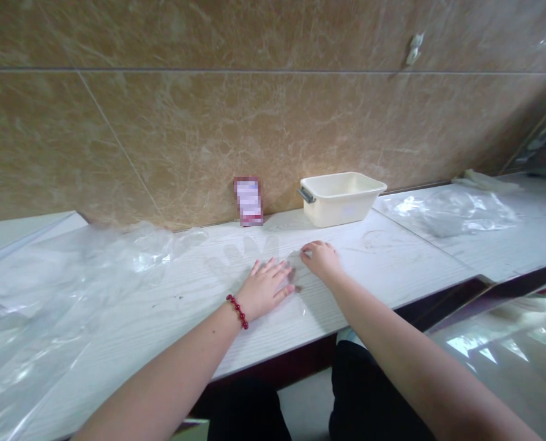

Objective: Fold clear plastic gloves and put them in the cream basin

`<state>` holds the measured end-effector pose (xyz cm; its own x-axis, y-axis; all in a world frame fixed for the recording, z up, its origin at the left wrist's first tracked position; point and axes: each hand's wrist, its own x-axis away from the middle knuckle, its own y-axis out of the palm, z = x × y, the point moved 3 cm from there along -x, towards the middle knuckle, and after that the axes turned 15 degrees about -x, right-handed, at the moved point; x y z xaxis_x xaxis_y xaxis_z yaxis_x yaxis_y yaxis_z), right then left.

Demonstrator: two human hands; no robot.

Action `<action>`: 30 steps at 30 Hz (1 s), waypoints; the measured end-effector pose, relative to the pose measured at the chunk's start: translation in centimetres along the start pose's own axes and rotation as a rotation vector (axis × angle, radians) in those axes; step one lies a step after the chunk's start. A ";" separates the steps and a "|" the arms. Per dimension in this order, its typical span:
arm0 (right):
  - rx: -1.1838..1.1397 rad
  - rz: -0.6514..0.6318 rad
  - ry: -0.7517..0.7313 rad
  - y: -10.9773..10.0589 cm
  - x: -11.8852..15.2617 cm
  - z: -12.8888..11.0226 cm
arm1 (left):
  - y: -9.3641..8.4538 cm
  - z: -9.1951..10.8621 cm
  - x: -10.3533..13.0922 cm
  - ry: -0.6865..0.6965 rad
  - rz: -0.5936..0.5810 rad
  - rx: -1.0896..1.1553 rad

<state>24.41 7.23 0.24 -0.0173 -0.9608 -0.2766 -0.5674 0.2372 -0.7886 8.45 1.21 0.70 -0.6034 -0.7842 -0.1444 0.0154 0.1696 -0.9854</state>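
My left hand (266, 288), with a red bead bracelet (237, 311) at its wrist, lies flat with fingers spread on a thin clear plastic bag (297, 311). The bag is spread on the white wood-grain tabletop (181, 331) and is hard to make out against it. At its far right edge my right hand (321, 258) is closed in a pinch, thumb against the fingers. What sits between the fingertips seems to be the edge of this plastic, though it is partly hidden.
Behind my hands a cream plastic bin (341, 202) with a grey handle stands against the brown tiled wall (209, 135). A blurred phone-like object (250, 202) leans there too. Crumpled clear plastic (130, 257) covers the left side; more plastic (452, 211) lies at right.
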 end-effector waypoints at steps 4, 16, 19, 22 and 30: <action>-0.028 0.017 -0.046 0.1 -0.1 -0.2 | 0.5 -0.1 0.0 -0.002 -0.033 0.002; -0.418 -0.106 -0.184 0.6 1.2 -1.2 | 0.8 -0.3 -0.1 -0.016 -0.032 0.046; -0.455 -0.129 -0.181 0.9 1.2 -1.1 | 1.0 -0.5 -0.3 -0.049 -0.008 0.076; -0.456 -0.103 -0.223 0.6 1.2 -1.2 | 0.8 -0.9 -0.7 -0.114 0.095 0.166; -0.317 -0.109 -0.374 -0.3 2.0 -2.7 | 0.3 -2.2 -0.5 -0.429 0.256 0.746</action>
<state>22.33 4.87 1.35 0.3190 -0.8469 -0.4253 -0.7726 0.0275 -0.6343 7.01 2.95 0.69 -0.1624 -0.9567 -0.2417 0.7128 0.0556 -0.6991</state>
